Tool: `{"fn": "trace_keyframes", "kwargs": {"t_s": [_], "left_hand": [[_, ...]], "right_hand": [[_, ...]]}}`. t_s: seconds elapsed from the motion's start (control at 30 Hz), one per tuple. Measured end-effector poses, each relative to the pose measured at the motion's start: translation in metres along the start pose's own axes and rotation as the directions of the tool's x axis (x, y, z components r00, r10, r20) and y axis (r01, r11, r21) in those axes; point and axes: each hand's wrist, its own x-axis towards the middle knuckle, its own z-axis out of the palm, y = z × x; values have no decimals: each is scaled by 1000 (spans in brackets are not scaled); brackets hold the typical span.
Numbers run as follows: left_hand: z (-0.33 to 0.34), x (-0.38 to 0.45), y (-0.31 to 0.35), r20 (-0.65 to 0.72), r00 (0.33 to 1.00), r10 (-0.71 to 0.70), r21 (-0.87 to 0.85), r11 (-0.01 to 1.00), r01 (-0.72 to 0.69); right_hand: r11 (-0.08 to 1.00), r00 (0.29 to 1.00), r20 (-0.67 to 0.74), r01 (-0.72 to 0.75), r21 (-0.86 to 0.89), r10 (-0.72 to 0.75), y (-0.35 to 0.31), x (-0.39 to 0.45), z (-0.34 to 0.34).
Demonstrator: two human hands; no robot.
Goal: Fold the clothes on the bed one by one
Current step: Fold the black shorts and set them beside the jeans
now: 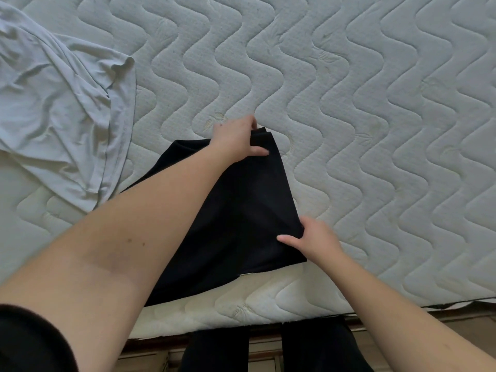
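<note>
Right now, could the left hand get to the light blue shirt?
Probably yes, but not freely: the left hand grips the black garment and would have to let go. Nothing lies between it and the light blue shirt.

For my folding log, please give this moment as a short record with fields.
surface: quilted mattress
garment in work: black garment, folded, near the bed's front edge
left hand: pinches the far corner
right hand: holds the near right edge
waiting: pale blue garment, crumpled, at the far left
step: fold not yet finished
</note>
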Motion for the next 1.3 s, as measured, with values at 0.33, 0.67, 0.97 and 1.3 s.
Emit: {"fn": "trace_keyframes", "kwargs": {"t_s": [0.33, 0.67, 0.97, 1.3], "left_hand": [[-21, -9, -23, -106, 993, 49, -170, 983, -67], [-34, -64, -139, -88, 979, -183, -174, 971, 166], [-15, -72, -155, -123, 957, -263, -319, 924, 213], [-10, -67, -162, -27, 955, -296, -430, 866, 256]], "right_hand": [[997, 963, -261, -74, -37, 62, -18, 1, -23], [844, 804, -289, 432, -317, -520, -150, 87, -80], [757, 878, -105, 335, -562, -467, -177, 118, -83], [669, 855, 4, 408, -621, -518, -161, 125, -96]]}}
